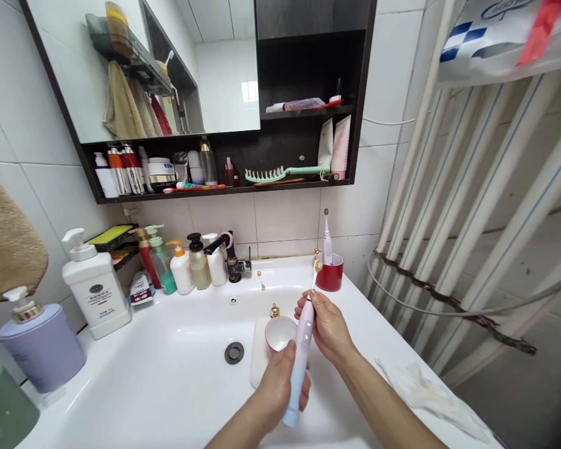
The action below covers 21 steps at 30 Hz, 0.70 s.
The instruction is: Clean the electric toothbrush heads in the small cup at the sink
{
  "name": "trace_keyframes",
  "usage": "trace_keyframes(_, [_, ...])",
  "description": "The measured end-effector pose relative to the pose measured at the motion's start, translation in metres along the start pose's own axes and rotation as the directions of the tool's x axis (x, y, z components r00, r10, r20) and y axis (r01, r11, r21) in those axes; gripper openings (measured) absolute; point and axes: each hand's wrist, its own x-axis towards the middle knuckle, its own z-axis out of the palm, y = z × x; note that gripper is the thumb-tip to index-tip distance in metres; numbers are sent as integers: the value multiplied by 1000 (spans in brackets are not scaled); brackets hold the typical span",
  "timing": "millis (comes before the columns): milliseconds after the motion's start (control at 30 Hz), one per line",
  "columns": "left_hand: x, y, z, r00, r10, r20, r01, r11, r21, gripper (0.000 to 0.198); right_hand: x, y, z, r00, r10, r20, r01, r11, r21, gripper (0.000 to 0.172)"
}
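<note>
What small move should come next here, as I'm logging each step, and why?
Probably a small twist or pull at the brush neck with the right hand: its fingers pinch the electric toothbrush just below the head, while the left hand grips the lower handle over the sink.

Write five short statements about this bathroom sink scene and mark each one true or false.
1. Both hands hold the white and pale blue electric toothbrush, the left hand low on the handle and the right hand higher up. True.
2. The red plastic cup is empty. False: a second white electric toothbrush stands in it.
3. The black metal faucet stands at the back of the white ceramic sink. True.
4. The small pink cup with a white inside lies tipped over. False: it stands upright, mouth up.
5. The green plastic comb lies in the basin. False: it lies on the dark shelf.
</note>
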Motion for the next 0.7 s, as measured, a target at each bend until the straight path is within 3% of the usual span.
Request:
trace_keyframes(100, [0,0,-2,987,-112,115,122,989,-82,54,1,0,-2,1000,22,-12,-22,1000,-9,17])
trace_keyframes(233, [0,-1,-1,1000,23,-17,-22,998,60,52,3,2,-3,999,31,-29,-31,1000,0,17])
trace_keyframes(300, [-1,-1,0,999,20,-34,-17,997,69,51,3,3,-3,998,33,-49,-33,999,1,18])
trace_keyframes(367, [-1,1,-1,996,-86,26,87,996,-23,51,3,4,-2,997,35,-62,-35,999,7,18])
trace_keyframes(500, [0,7,-7,944,-255,210,291,943,-163,51,4,8,1,994,48,-98,-44,998,36,16])
trace_keyframes(600, [1,7,-12,953,-242,182,261,961,-89,52,11,5,-3,988,47,-150,-38,998,59,14])
trace_keyframes(700, [0,6,-14,970,-200,139,189,978,89,53,26,-4,-18,971,-41,-235,62,995,82,14])
